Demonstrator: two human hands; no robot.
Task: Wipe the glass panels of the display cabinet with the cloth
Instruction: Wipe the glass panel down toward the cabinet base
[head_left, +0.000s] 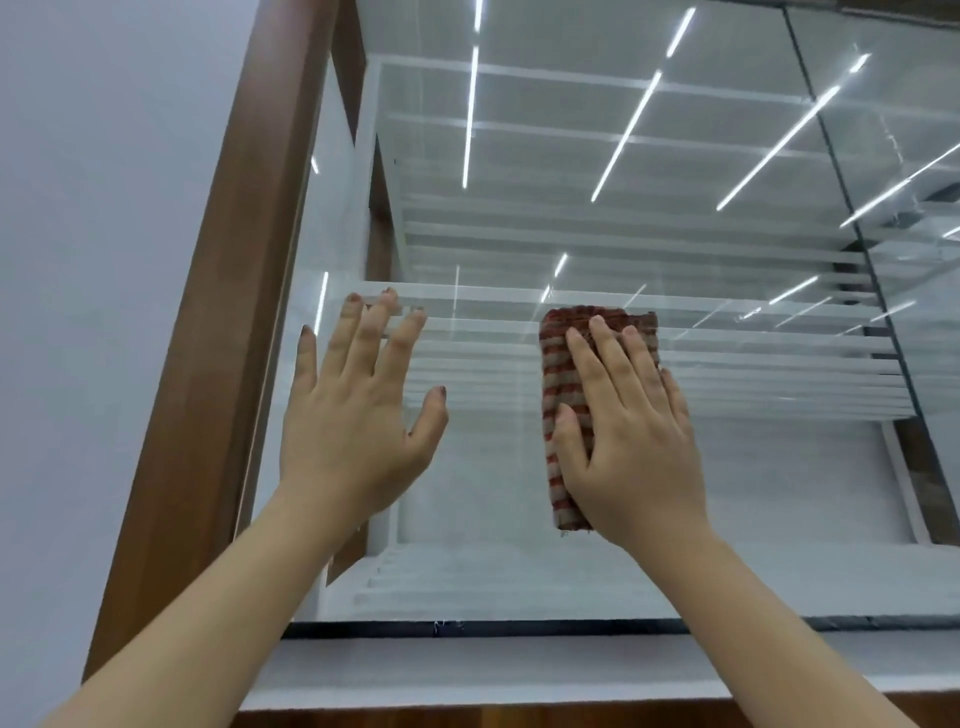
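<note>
A large glass panel (519, 171) of the display cabinet fills the view, with ceiling lights mirrored in it. A folded red-and-beige striped cloth (562, 374) lies flat against the glass. My right hand (628, 441) presses on the cloth with fingers spread, covering its right half. My left hand (353, 410) rests flat on the glass to the left of the cloth, fingers apart, holding nothing.
A brown wooden frame (218, 332) borders the glass on the left, beside a pale wall (88, 260). A dark seam (852, 208) divides this panel from another on the right. A white ledge (493, 670) runs below the glass. White shelves show inside.
</note>
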